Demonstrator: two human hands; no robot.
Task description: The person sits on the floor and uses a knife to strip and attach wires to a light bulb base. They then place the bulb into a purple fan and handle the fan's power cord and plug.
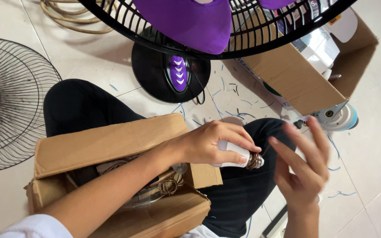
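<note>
Pale tiled floor [367, 145], littered with blue scraps, holds fan parts and cardboard boxes.

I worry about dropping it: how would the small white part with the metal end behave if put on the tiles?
The white part looks rounded, so it may roll. The left hand wraps it easily, so it is probably light. Its metal end could dent.

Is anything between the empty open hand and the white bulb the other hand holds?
No. In the head view, only dark trousers show behind the gap between right hand and white screw-base bulb.
</note>
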